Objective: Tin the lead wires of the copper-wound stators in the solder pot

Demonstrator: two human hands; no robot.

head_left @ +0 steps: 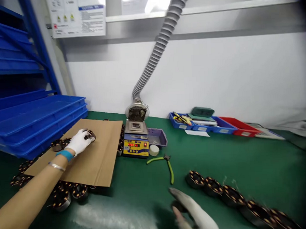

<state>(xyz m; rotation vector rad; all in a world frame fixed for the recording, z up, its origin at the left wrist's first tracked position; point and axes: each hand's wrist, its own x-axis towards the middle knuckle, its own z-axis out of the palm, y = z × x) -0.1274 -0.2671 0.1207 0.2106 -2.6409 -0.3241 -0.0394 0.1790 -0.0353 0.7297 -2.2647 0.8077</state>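
Observation:
My left hand [79, 141], in a white glove, reaches out over a brown cardboard sheet [93, 158] and closes on a round black motor stator with copper windings [89, 135]. Two more stators [59, 144] lie just left of that hand on the sheet. My right hand [196, 214], gloved and blurred by motion, hovers low over the green mat beside a small dark round part [177, 206]; its fingers look spread. A row of several stators [223, 191] runs to the right of it.
Several stators [67, 196] lie under the cardboard's near edge. A yellow soldering station [135, 145] with a fume hose [159, 45] stands mid-table. Green-handled cutters [166, 163] lie in front. Blue trays [37, 120] stack at left; blue and red bins [207, 123] sit at the back.

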